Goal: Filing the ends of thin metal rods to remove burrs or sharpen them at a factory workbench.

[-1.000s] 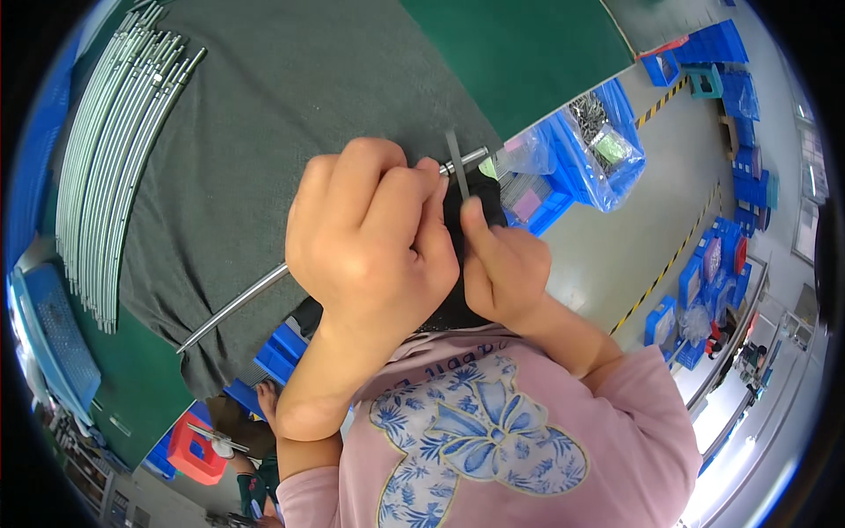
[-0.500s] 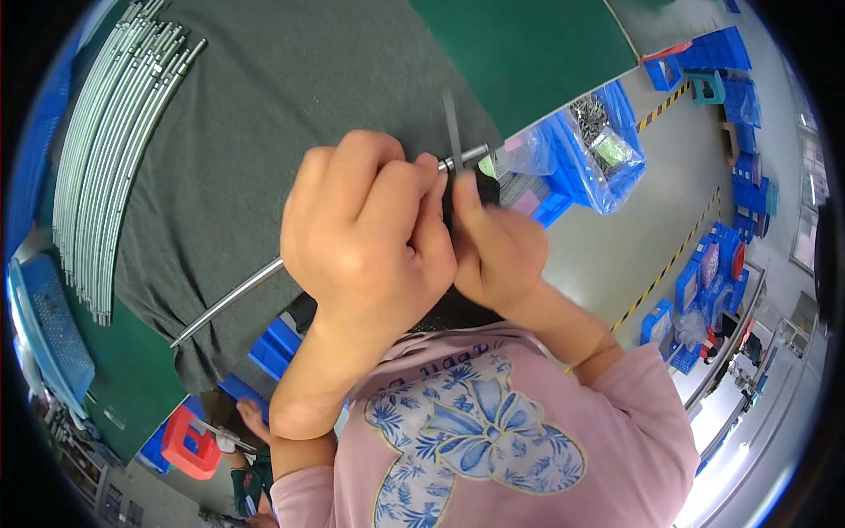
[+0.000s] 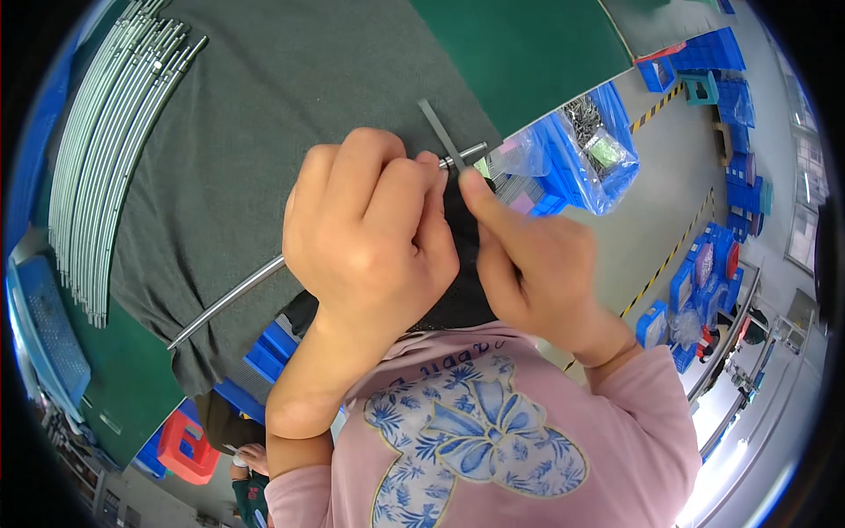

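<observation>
My left hand point(image 3: 370, 220) is closed around a long, slim metal rod point(image 3: 231, 302), which slants from the lower left up to the right. The rod's grooved tip sticks out beyond the fingers on the right, while its middle is hidden by the hand. A flat grey file point(image 3: 437, 128) crosses the rod near that tip. My right hand point(image 3: 541, 264) grips the file's near end, thumb laid along it; the fingers beneath are partly hidden and slightly blurred.
Several finished-looking metal rods point(image 3: 132, 158) lie side by side on the dark cloth point(image 3: 264, 97) at left. A blue bin point(image 3: 563, 167) with small metal parts stands at right. Blue basket point(image 3: 53, 326) and red stool point(image 3: 187, 449) are at lower left, near another person's hand point(image 3: 253, 458).
My right hand has moved right and opened a wider gap from the left hand. The file's far end has swung left, so it lies more slanted. My left hand stays nearly still.
</observation>
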{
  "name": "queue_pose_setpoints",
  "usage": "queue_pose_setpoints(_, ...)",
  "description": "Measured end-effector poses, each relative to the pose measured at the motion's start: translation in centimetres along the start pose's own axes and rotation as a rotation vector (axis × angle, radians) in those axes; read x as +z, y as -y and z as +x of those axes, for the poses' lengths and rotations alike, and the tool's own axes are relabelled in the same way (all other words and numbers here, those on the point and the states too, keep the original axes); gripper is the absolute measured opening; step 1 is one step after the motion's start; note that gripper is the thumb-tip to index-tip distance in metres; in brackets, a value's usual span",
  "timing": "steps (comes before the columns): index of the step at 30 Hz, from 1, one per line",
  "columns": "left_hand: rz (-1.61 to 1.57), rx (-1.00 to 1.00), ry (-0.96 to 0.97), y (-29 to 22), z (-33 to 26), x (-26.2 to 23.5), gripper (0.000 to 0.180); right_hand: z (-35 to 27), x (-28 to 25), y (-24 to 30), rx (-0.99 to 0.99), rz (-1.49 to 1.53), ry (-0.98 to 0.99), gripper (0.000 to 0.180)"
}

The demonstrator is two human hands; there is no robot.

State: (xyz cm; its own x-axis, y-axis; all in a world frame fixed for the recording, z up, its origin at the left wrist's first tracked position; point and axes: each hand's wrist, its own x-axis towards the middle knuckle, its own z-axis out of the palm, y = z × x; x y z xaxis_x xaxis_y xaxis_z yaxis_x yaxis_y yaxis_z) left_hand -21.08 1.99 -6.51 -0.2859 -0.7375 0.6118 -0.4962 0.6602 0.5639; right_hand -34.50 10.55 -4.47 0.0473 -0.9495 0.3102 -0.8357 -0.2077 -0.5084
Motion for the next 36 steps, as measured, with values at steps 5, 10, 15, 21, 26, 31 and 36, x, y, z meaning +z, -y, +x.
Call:
queue_pose_setpoints(5, 0.013, -0.028, 0.035, 0.0, -0.4, -0.2, 0.014, -2.2, -0.3, 0.3, 0.051, 0.012, 0.059, 0.052)
queue_pose_setpoints(10, -0.001, -0.007, 0.015, 0.0, -0.2, -0.1, 0.014, 0.2, 0.7, 0.2, 0.000, -0.027, -0.018, 0.052)
queue_pose_setpoints(15, 0.017, -0.013, 0.038, 0.0, -0.3, -0.2, 0.014, -2.2, -0.1, 0.2, 0.045, 0.004, 0.046, 0.053)
queue_pose_setpoints(21, 0.012, 0.003, 0.009, 0.2, -0.3, -0.1, 0.014, -1.5, -1.7, 1.4, 0.150, 0.113, 0.157, 0.044)
queue_pose_setpoints(26, 0.016, 0.009, 0.007, 0.1, -0.1, -0.2, 0.014, 0.8, -1.4, 1.2, 0.071, 0.080, 0.111, 0.049)
queue_pose_setpoints(31, 0.031, 0.004, 0.033, 0.2, -0.2, -0.4, 0.014, -0.8, -1.5, 1.4, 0.084, 0.024, 0.146, 0.051)
queue_pose_setpoints(36, 0.012, 0.006, 0.032, 0.2, -0.1, -0.4, 0.015, -0.4, 1.3, 0.7, 0.038, -0.027, 0.008, 0.051)
